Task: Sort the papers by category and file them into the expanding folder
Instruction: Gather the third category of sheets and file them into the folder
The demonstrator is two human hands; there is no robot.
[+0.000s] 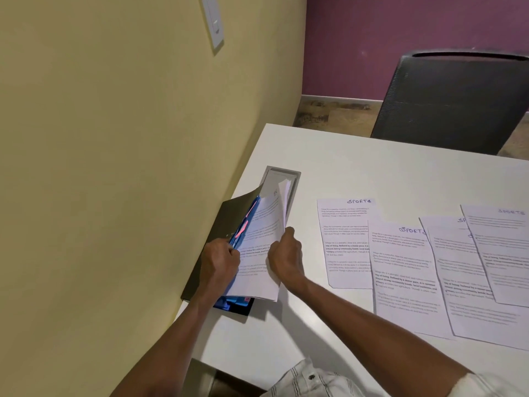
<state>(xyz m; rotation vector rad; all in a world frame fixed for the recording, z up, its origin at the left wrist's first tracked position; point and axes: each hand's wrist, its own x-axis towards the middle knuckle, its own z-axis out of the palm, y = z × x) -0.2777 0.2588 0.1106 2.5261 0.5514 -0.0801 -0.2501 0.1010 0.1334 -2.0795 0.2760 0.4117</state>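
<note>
— Expanding folder (220, 233) at the table's (329, 156) left edge by the wall, dark cover tipped back; blue dividers (243, 227) exposed, seemingly to open a pocket?

— Held apart by the left hand (220, 262), fingers curled on the divider edges; sheaf of papers (263, 247) pinched by the right hand (286, 256), angled into the gap, probably mid-filing.

— And the rest?

— Four SPORTS sheets (400, 267) fanned overlapping to the right, well apart, apparently awaiting their slot; chair (452, 101) beyond.

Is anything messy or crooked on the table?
A little. The four loose sheets headed SPORTS lie overlapped and tilted, not squared up. In the expanding folder, the papers the right hand grips stick out past its far edge, top corner curling. Nothing looks torn or spilled.
</note>
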